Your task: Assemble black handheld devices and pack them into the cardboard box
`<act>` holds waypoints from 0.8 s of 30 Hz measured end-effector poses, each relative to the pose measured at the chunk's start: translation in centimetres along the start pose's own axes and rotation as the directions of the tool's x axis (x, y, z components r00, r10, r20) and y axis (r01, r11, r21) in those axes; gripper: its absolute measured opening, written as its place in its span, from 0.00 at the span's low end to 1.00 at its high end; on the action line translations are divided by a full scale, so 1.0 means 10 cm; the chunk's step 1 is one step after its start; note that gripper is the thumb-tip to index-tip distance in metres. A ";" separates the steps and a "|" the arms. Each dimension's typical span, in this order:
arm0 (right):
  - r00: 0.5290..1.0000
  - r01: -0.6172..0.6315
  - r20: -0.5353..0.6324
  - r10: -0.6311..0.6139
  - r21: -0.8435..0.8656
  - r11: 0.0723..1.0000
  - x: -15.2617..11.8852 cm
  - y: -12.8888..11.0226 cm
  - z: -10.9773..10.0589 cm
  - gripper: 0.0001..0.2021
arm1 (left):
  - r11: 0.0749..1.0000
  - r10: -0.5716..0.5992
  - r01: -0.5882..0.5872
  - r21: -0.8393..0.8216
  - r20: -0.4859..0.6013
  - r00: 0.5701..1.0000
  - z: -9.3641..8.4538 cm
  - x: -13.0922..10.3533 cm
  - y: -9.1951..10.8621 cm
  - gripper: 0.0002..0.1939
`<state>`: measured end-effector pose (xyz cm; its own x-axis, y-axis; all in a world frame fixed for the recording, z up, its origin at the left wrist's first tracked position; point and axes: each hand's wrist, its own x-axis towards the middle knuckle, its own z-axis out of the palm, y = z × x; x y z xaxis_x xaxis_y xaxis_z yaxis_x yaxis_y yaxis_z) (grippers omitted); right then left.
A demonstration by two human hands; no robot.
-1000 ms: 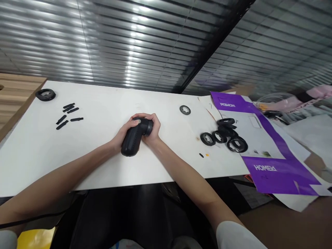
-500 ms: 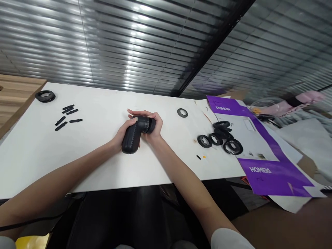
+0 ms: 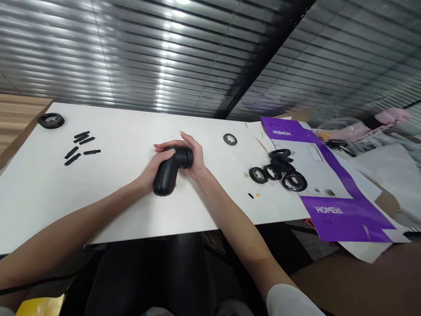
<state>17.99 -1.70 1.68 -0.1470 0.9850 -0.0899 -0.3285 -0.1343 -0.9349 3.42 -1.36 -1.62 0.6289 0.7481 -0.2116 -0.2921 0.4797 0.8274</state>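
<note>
Head camera looks down on a white desk [image 3: 131, 210], where both hands work on a black handheld device [image 3: 168, 172] near the middle of the desk, a little toward the front edge. That device has a stubby, rounded body with a finely ribbed, matte plastic grip, and a short round head turned off at an angle at its far end. Its lower end rests on the desk. Closed around the ribbed body is the left hand [image 3: 154, 169], with the thumb lying over the top near the head. Against the round head is the right hand [image 3: 194, 156], cupped on its far side, fingers stretched across above it and touching it; whether it clasps the head tightly cannot be told.

Toward the right edge a flattened purple and white carton [image 3: 342, 210] overhangs the desk, printed with white letters that read HOMER, mirrored or upside down from here. Beside it lies a cluster of black rings [image 3: 279, 172], flat, with notched inner openings. One single ring [image 3: 230, 139] sits apart, nearer the back edge. Near the left back corner is a black round cap [image 3: 50, 120], and beside it several small black strips [image 3: 80, 145], thin and elongated.
</note>
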 end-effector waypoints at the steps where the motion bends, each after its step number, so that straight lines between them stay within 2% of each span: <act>1: 1.000 0.002 -0.015 -0.002 0.014 1.000 0.01 0.02 0.01 0.26 | 1.000 0.005 -0.005 -0.012 -0.002 1.000 0.00 0.00 -0.01 0.22; 5: 0.997 0.006 -0.076 -0.002 0.057 0.998 0.02 0.09 0.04 0.24 | 1.000 -0.002 0.002 -0.014 -0.004 1.000 -0.02 -0.01 -0.03 0.24; 9: 0.992 0.003 -0.126 0.002 0.041 0.999 0.00 0.10 0.07 0.22 | 0.997 -0.001 -0.003 -0.072 -0.056 0.998 -0.02 -0.02 -0.03 0.22; 19: 0.965 0.135 -0.212 -0.154 -0.104 0.985 -0.06 0.12 0.13 0.18 | 0.998 0.009 -0.011 -0.061 -0.039 0.999 -0.03 -0.04 -0.04 0.24; 24: 0.961 0.138 -0.244 -0.129 0.020 0.990 -0.03 0.23 0.14 0.20 | 0.997 0.065 -0.068 -0.030 -0.075 0.995 0.01 -0.03 -0.02 0.23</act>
<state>15.99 -2.43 -0.02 0.1284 0.9905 -0.0491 -0.3639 0.0009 -0.9315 3.35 -1.78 -1.65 0.5524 0.8103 -0.1958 -0.3559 0.4416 0.8236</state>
